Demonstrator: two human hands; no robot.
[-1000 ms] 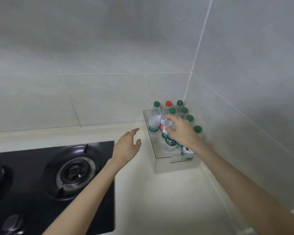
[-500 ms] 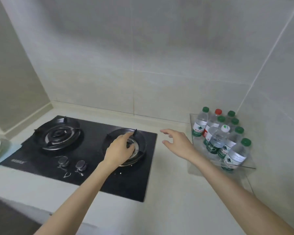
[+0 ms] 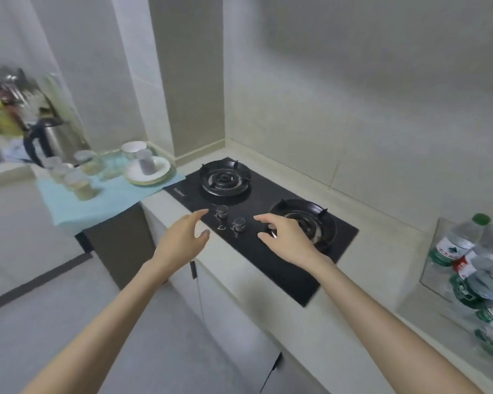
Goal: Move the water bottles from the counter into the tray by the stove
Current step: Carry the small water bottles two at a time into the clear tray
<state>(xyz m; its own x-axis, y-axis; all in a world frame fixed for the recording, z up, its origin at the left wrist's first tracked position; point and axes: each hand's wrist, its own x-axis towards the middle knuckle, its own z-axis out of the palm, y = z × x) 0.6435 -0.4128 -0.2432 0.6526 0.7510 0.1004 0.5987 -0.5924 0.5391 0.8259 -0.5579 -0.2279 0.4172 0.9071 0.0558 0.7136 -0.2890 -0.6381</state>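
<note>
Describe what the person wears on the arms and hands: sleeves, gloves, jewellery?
The left hand and right hand are bare: no gloves, rings or watch. The left forearm and right forearm are uncovered to the frame edge; no sleeve shows.

A pale blue cloth (image 3: 97, 200) lies far left, overhanging its edge. On it stand a row of small glass jars (image 3: 77, 186), a stack of white plates (image 3: 160, 173) with a grey cup (image 3: 145, 163) upon them, and a white bowl (image 3: 133, 147) behind. A steel kettle (image 3: 47, 140) stands further left; blurred utensils (image 3: 9, 83) are above it. Grey floor (image 3: 40, 322) lies near left.
</note>
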